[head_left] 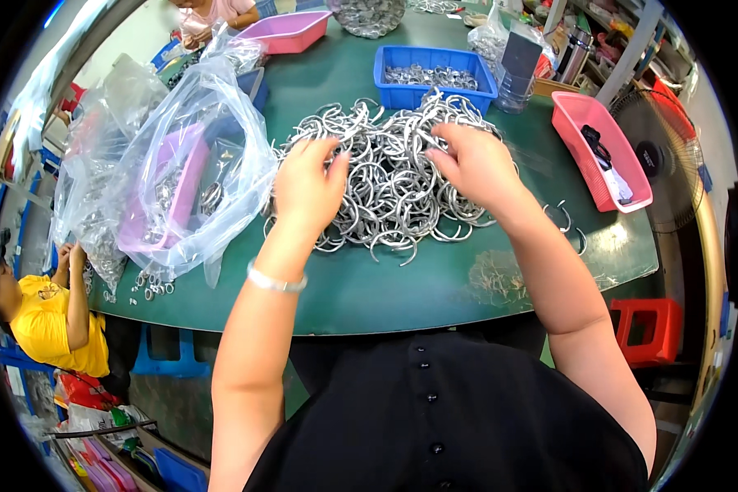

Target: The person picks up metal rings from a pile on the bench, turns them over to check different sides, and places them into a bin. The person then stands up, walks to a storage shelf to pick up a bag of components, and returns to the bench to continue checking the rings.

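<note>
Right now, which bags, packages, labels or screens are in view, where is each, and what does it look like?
Clear plastic bag: left of the ring pile, crumpled, around a pink tray.
Second clear bag: table's left edge, holding metal rings.
Small clear bag: far right, behind the blue bin, contents unclear.
No labels or screens visible.

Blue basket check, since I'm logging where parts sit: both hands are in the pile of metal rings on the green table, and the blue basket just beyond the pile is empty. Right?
Not quite. The head view shows the blue basket holds metal rings. Otherwise right: left hand and right hand are in the pile of metal rings on the green table.
</note>
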`<state>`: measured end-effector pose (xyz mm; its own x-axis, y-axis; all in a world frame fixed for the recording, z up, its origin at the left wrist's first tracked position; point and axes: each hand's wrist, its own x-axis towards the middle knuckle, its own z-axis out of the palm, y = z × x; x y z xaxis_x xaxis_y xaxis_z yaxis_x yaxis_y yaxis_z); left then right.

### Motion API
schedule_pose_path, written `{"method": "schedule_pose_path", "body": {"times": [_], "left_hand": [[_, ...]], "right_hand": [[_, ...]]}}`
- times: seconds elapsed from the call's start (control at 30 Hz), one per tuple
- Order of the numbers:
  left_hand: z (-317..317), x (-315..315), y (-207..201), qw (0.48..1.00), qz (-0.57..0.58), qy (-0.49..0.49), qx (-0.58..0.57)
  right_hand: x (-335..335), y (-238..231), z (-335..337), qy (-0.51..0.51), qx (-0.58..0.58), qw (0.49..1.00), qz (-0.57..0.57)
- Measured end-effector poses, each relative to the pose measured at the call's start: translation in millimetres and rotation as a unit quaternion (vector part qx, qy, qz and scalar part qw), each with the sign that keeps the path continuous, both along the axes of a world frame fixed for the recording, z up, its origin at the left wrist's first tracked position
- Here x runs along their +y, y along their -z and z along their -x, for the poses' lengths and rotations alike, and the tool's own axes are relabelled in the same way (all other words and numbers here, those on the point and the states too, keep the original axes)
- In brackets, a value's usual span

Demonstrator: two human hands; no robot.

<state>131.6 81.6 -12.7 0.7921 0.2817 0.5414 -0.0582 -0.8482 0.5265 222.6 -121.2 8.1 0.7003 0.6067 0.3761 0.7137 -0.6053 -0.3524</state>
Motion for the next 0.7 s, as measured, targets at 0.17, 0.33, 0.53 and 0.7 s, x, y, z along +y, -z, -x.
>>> {"method": "schedule_pose_path", "body": {"times": [0.17, 0.33, 0.53, 0.7], "left_hand": [[-69.7, -8.5, -25.8, 0.976, -0.178, -0.085, 0.094], [-93.1, -10.0, -34.0, 0.947, -0.190, -0.084, 0.246], [-99.9, -4.3, -40.0, 0.949, -0.202, -0.085, 0.227], [-109.7, 6.5, -48.7, 0.954, -0.126, -0.043, 0.268]], "right_hand": [[-17.2, 9.3, 19.9, -0.028, 0.036, 0.998, -0.042], [-55.6, 17.6, 32.8, -0.019, 0.052, 0.995, -0.083], [-89.9, 25.3, 39.1, -0.010, 0.086, 0.988, -0.125], [-101.2, 31.7, 42.9, -0.017, 0.102, 0.984, -0.144]]}}
